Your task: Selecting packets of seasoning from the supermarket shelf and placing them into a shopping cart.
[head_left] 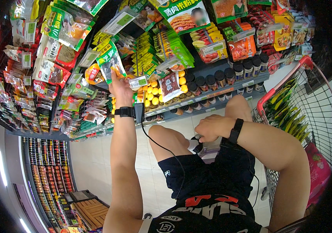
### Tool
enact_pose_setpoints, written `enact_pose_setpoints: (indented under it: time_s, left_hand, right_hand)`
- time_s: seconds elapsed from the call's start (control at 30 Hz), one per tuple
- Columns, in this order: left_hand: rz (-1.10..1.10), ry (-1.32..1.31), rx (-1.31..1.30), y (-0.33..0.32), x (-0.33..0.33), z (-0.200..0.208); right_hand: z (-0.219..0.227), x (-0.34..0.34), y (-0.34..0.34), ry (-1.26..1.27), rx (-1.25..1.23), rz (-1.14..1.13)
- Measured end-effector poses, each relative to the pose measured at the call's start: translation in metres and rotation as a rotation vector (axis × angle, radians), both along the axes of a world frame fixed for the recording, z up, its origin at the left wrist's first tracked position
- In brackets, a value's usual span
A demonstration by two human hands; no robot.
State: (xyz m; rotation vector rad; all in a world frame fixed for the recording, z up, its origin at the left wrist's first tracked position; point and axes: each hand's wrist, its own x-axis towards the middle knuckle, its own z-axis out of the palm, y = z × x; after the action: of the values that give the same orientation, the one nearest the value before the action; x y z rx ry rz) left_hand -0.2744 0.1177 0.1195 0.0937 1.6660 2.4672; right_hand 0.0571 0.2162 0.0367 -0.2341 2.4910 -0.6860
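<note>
My left hand (121, 92) is raised to the shelf, its fingers closed on the lower edge of a green-and-white seasoning packet (111, 61). The packet tilts among other hanging packets, just left of a white price tag (138, 82). An orange-and-red packet (93, 73) hangs close on its left. My right hand (211, 128) is over my right thigh, well away from the shelf, with its fingers curled in and nothing visible in them. Its fingertips are partly hidden. Each wrist wears a black band, and a dark cable runs down from the left one.
Hanging packets (61, 25) crowd the racks above and left. Dark-lidded jars (220, 77) line lower shelves, beside yellow-capped bottles (153, 95) and a brown packet (171, 86). A shopping cart (264, 101) with a red handle stands at right, holding green-and-yellow packages (288, 106).
</note>
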Motion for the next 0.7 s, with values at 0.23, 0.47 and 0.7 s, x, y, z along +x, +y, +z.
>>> enact_pose_setpoints:
  time_s: [0.23,0.47,0.7]
  left_hand:
    - [-0.246,-0.024,0.026,0.015,0.002,0.024]
    - [-0.378,-0.2,0.188,0.01,0.026,0.031]
    - [-0.706,-0.158,0.263,-0.033,0.08,0.015]
  right_hand:
    - [0.0,0.001,0.001,-0.003,-0.014,0.01]
    - [0.0,0.003,0.004,0.012,-0.022,-0.016]
    - [0.002,0.003,0.004,-0.019,0.027,-0.033]
